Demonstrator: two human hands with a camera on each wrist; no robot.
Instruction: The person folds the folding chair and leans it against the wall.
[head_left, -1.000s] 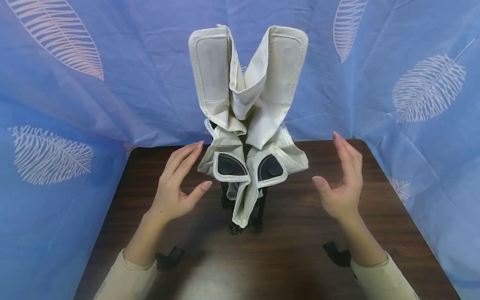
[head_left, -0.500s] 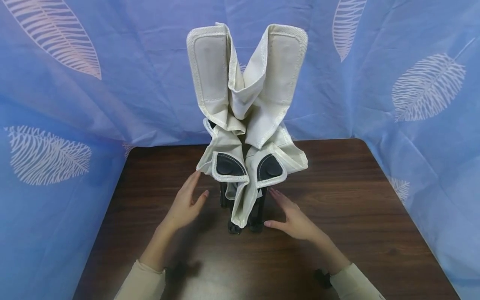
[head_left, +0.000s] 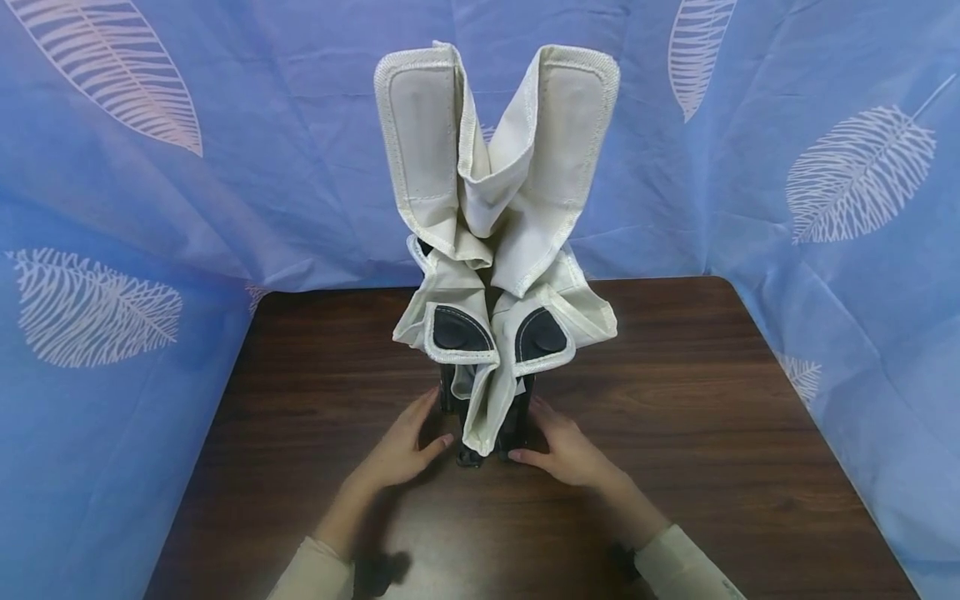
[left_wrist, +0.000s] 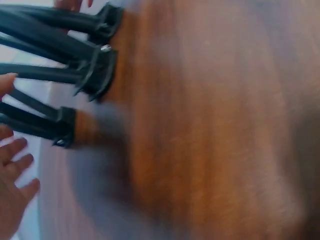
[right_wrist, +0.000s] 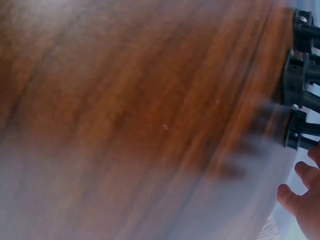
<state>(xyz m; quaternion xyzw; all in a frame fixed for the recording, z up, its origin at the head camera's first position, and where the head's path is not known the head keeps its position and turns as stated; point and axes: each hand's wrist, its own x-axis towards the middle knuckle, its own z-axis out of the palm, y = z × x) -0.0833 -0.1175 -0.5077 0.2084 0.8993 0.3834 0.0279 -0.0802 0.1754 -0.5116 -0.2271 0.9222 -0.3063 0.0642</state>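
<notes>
A folded camp chair [head_left: 525, 258] stands upright on the table in the head view, with cream fabric bunched on top and black corner patches. Black tubular legs [left_wrist: 37, 74] are gathered close together under it, ending in black plastic feet [right_wrist: 294, 80]. Low on the left side, my left hand [head_left: 403, 452] has its fingers stretched toward the legs, thumb apart from the near foot. My right hand [head_left: 572, 454] is beside the right legs, thumb tip at a foot; whether it touches cannot be told. Fabric and legs partly hide the fingertips of both hands.
The dark wood-grain table [head_left: 712, 400] has its back edge against a blue curtain [head_left: 300, 167] with white leaf patterns. More curtain closes in both sides. A dark item [head_left: 381, 571] shows at the left wrist.
Both hands have come down and inward from either side of the fabric to the legs near the tabletop. The chair stays in place.
</notes>
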